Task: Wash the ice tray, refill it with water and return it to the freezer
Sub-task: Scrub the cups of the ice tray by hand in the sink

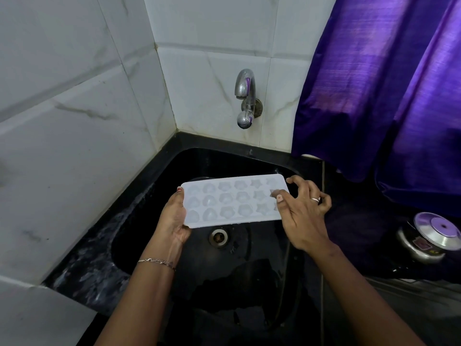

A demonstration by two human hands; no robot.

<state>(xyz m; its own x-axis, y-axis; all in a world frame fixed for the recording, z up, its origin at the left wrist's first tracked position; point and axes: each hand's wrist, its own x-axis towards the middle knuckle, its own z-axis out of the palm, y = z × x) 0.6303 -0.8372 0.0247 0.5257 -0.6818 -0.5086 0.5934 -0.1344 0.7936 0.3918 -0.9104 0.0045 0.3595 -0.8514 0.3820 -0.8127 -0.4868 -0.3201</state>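
- Currently ice tray [232, 202] is hovering over the sink [147, 213], approx above the drain [218, 237], long side running L-R across the basin, cavity side facing up.
- Tray is showing 3 rows of moulds w/ round, flower & star shapes; it's tilting slightly, edge toward sink's back sitting higher in view.
- Left hand [174, 218] is gripping the tray end nearest sink's L wall: palm is cupping under the short edge, fingers are wrapping beneath, one fingertip [179, 189] is peeking at the back corner.
- Right hand [303, 216] is holding the end nearest sink's R wall: thumb [280, 198] is lying on the top face, index tip [290, 180] is touching the back corner, other fingers are curling & spreading apart, off the tray.
- Bracelet [157, 261] is sitting on L wrist over sink's front part; ring [316, 199] is showing on R hand.
- Tap [245, 98] is sticking out of the tiled wall [212, 71] behind the sink, spout pointing down.
- Black counter [99, 245] L of sink is glistening w/ water streaks.
- Purple curtain [386, 96] is hanging R of & behind the sink.
- Steel pot [421, 248] w/ lid [436, 229] is sitting on the counter well R of the sink.
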